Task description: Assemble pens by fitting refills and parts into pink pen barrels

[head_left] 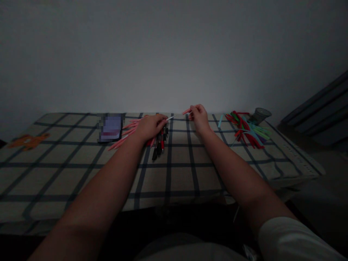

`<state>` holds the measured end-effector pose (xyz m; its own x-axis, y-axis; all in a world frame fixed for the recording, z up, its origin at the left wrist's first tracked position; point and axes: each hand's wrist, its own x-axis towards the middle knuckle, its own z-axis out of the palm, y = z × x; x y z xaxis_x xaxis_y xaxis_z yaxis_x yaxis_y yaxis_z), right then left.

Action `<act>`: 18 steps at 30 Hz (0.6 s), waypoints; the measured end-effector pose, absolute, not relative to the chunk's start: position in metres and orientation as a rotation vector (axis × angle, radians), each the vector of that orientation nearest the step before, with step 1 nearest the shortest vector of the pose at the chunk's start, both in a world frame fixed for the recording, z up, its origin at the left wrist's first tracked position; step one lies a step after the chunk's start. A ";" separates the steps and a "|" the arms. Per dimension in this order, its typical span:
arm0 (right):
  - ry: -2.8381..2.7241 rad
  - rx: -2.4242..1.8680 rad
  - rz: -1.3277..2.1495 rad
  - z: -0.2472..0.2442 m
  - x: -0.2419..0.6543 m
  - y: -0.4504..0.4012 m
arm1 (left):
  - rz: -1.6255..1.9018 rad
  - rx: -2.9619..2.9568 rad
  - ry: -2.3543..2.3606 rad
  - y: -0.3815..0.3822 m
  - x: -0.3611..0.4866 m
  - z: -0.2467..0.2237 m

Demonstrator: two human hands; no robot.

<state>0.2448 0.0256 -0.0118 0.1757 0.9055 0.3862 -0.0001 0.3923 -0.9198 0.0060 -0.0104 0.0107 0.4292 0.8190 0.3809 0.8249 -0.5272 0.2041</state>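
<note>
My left hand (pixel 150 127) rests over a pile of pens near the middle of the table, its fingers bent together at a thin white stick (pixel 170 117). Pink pens (pixel 116 143) fan out to the left of this hand, and black and red pens (pixel 158 149) lie under and in front of it. Raised a little near the back edge, my right hand (pixel 199 116) pinches a pink pen (pixel 186 111) whose tip points left. A gap separates the two hands.
A dark-framed device (pixel 111 127), partly pixelated, lies left of the pens. Orange cutouts (pixel 28 141) are at far left. Colourful strips (pixel 248 132) and a grey cup (pixel 261 114) stand at right. A checked cloth (pixel 179 177) covers the table, with a wall behind.
</note>
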 end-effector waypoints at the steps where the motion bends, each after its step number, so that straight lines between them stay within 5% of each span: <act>1: -1.254 -0.995 0.772 -0.013 0.245 0.026 | -0.697 -2.641 -1.522 -0.010 0.006 0.010; 18: -1.918 -1.279 0.551 -0.023 0.249 0.015 | -0.696 -2.656 -1.540 -0.010 0.005 0.009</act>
<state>0.2487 0.0149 -0.0228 -0.2167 0.9118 0.3488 0.5878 0.4071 -0.6991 0.0054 -0.0097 0.0093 0.4236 0.8267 0.3703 0.8240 -0.5214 0.2215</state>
